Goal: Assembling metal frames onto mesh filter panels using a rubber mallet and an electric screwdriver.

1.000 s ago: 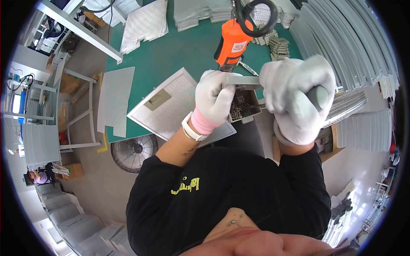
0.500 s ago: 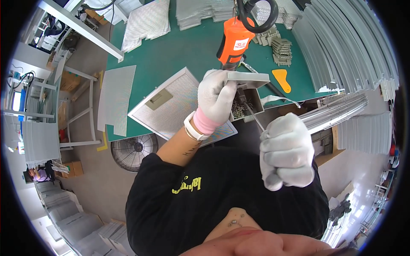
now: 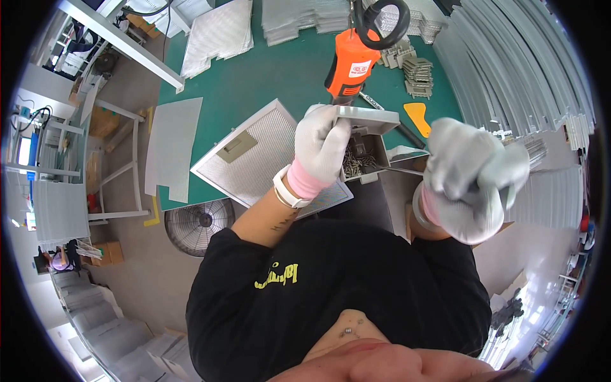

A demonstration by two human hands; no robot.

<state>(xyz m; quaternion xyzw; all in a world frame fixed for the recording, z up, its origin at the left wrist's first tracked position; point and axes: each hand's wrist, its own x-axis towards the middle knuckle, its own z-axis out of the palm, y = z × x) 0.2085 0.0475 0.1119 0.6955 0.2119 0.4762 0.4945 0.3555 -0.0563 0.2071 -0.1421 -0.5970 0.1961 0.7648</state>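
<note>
Bright, even overhead light (strong fisheye bending at the rim)

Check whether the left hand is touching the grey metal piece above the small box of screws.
Touching. The head view shows the gloved left hand with its fingers curled over the near end of the grey metal piece.

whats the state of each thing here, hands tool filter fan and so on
left hand: gloved, fingers closed on the grey metal corner piece
right hand: gloved, fisted around a thin metal strip
orange power tool: hanging above the bench, untouched
square metal mesh filter: lying flat on the green bench mat
round floor fan: on the floor; whether it spins, cannot tell
yellow plastic scraper: lying flat
</note>
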